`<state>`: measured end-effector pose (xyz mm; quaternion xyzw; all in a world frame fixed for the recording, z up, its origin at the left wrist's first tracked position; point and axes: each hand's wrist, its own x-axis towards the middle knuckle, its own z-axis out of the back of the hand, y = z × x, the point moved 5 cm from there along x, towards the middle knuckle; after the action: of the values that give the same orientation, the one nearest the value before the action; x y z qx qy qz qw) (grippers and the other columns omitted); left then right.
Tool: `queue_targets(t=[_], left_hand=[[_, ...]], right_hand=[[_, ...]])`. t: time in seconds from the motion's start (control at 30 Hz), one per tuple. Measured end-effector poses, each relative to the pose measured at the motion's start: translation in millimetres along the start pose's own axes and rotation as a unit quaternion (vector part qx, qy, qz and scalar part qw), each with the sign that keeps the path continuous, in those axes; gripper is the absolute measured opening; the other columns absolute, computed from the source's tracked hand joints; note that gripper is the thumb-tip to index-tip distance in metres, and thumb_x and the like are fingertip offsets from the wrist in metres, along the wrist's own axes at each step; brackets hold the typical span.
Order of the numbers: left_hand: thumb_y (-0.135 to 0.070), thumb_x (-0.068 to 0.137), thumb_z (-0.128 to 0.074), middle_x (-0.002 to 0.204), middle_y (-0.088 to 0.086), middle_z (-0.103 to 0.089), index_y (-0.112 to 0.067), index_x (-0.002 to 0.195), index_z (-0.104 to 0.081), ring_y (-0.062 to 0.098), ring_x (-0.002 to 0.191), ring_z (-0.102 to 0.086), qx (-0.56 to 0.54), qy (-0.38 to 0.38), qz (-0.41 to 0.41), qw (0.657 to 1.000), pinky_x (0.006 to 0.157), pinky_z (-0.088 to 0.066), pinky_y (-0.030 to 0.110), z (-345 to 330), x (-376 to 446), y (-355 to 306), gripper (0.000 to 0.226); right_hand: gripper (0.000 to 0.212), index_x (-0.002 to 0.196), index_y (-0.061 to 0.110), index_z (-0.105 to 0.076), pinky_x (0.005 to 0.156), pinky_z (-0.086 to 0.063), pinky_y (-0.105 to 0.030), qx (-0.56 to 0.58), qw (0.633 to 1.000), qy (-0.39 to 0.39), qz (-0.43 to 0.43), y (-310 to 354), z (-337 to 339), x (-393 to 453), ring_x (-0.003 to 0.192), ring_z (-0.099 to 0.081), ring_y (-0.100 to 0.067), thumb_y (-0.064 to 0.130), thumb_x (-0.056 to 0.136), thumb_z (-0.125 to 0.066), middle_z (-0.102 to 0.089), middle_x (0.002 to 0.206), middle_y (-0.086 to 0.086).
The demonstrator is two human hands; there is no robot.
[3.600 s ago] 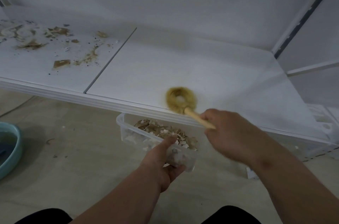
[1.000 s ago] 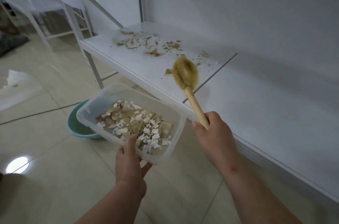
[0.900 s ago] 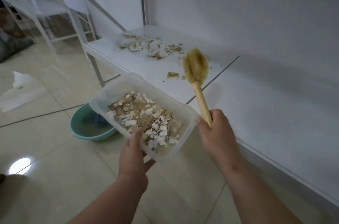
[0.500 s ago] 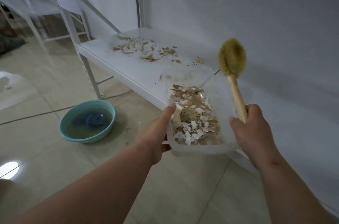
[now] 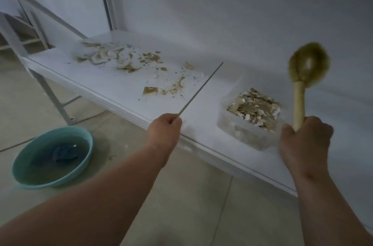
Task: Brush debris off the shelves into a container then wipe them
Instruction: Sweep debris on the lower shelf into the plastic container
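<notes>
Fingers of our right hand [image 5: 305, 140] curl round the brush [image 5: 307, 66] handle, head raised; left hand [image 5: 164, 133] fingers curled, empty, at the shelf [image 5: 121, 88] edge, container [image 5: 252, 118] parked there beside the debris [image 5: 129, 62] awaiting sweeping.

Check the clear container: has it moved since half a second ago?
Yes. The clear container was held in the air at the shelf's front edge; now it rests on the shelf, right of the panel seam, and the left hand has let go.
</notes>
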<state>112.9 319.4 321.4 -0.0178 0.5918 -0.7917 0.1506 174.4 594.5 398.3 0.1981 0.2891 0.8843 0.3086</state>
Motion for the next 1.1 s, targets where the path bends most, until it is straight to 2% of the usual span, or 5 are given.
queue_targets(t=[0.17,0.33,0.67,0.93,1.1], left_hand=[[-0.029,0.092,-0.047,0.125,0.004,-0.056,-0.021,0.129,-0.056,0.024,0.114,-0.051,0.175,-0.089,-0.090,0.976,0.101,-0.043,0.042,41.4,55.2,10.0,0.038],[-0.027,0.096,-0.042,0.142,0.010,-0.039,-0.018,0.138,-0.044,0.029,0.132,-0.031,0.285,-0.105,-0.109,0.947,0.111,-0.024,0.040,83.8,106.5,22.0,0.044],[-0.032,0.100,-0.026,0.153,0.012,-0.030,-0.008,0.147,-0.028,0.026,0.145,-0.016,0.387,0.039,-0.183,0.903,0.120,-0.004,0.041,118.7,216.7,26.7,0.052],[-0.036,0.101,-0.024,0.151,0.012,-0.033,-0.011,0.146,-0.030,0.025,0.143,-0.022,0.401,0.063,-0.192,0.893,0.120,-0.003,0.041,136.6,263.4,22.7,0.052],[-0.043,0.099,-0.018,0.152,0.009,-0.031,-0.012,0.147,-0.029,0.023,0.144,-0.020,0.406,0.046,-0.219,0.886,0.121,-0.004,0.039,130.3,265.1,23.4,0.057]], right_hand=[[0.031,0.122,0.019,-0.049,0.072,-0.044,-0.036,0.018,0.990,0.065,0.121,62.3,-6.5,-32.0,0.084,-0.058,-0.031,0.031,0.095,-0.056,-0.054,0.091,-0.001],[0.024,0.121,0.034,-0.042,0.046,-0.036,-0.020,0.055,0.969,0.214,0.106,101.0,-75.9,-75.1,0.057,-0.052,-0.008,0.027,0.098,-0.047,-0.054,0.074,0.006],[0.067,0.151,0.044,-0.011,0.069,-0.046,-0.033,-0.121,0.952,0.270,0.082,157.6,-175.7,-100.5,0.082,-0.055,-0.016,0.016,0.096,-0.037,-0.053,0.089,0.004],[0.056,0.150,0.038,-0.024,0.063,-0.040,-0.030,-0.119,0.975,0.183,0.047,181.9,-173.5,-81.5,0.079,-0.056,-0.015,0.017,0.099,-0.037,-0.056,0.088,0.003],[0.067,0.151,0.045,-0.014,0.070,-0.048,-0.032,-0.160,0.960,0.231,0.004,193.8,-199.2,-77.8,0.081,-0.057,-0.017,0.013,0.097,-0.037,-0.053,0.088,0.002]])
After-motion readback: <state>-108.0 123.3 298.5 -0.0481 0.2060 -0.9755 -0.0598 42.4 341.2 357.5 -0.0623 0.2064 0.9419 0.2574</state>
